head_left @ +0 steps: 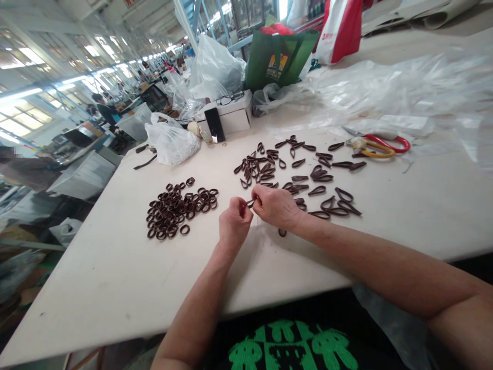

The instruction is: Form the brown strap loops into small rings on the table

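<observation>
Between my two hands is a small dark brown strap loop [250,203], pinched from both sides above the table. My left hand [235,220] is closed on its left end. My right hand [275,204] grips the other end, and its fingers partly cover the loop. To the left lies a heap of round brown rings [169,211]. Flattened, elongated brown loops [259,167] are scattered beyond and to the right of my right hand, some hidden behind it. One single ring [282,233] rests just below my right wrist.
Scissors with red and yellow handles [379,146] lie at the right. Toward the back stand a white box [234,115], a phone [214,125], a white plastic bag [173,139] and a green bag [277,59]. Clear plastic sheeting [393,92] covers the back right. Co-workers sit far left.
</observation>
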A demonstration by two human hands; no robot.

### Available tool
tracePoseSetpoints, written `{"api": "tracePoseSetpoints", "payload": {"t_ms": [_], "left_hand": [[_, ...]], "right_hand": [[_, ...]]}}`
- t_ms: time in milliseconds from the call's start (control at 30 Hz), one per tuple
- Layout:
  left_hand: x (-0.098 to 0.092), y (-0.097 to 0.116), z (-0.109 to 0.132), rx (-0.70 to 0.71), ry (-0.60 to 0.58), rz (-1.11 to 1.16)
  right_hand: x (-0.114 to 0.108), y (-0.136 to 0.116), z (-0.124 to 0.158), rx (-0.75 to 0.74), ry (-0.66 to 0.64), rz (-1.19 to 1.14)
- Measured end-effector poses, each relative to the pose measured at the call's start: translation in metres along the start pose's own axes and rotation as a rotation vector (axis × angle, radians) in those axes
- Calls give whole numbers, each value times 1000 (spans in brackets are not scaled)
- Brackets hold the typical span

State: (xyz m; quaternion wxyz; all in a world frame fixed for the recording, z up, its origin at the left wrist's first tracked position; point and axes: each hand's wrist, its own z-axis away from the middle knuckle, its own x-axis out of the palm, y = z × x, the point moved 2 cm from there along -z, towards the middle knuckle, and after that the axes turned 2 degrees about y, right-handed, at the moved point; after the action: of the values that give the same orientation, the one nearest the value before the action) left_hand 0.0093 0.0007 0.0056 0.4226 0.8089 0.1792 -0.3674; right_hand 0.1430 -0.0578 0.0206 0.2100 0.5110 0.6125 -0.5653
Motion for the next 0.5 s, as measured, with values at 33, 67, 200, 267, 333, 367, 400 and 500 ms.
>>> {"api": "tracePoseSetpoints", "payload": {"t_ms": [33,67,200,267,333,367,400,500], "left_hand": [[1,-1,0,-16,-4,29],[1,-2,-1,-38,-10,70],[5,-7,0,-131,-88,316],[7,-9,0,-155,-155,422],[9,-12,0,-164,-215,486],[9,-15,-2,-167,-228,501],[8,-19,-4,-173,-222,504],[-8,-35,-17,-227,-80,469]], "right_hand": [[0,2,-1,0,15,-20],[0,4,-2,0,14,-50],[5,12,-5,-45,-70,-233],[7,14,-5,-103,-77,-291],[7,15,-5,-154,-79,-316],[5,16,-6,-177,-90,-325],[3,18,-7,-193,-105,-326],[-9,35,-17,-127,-137,-238]]}}
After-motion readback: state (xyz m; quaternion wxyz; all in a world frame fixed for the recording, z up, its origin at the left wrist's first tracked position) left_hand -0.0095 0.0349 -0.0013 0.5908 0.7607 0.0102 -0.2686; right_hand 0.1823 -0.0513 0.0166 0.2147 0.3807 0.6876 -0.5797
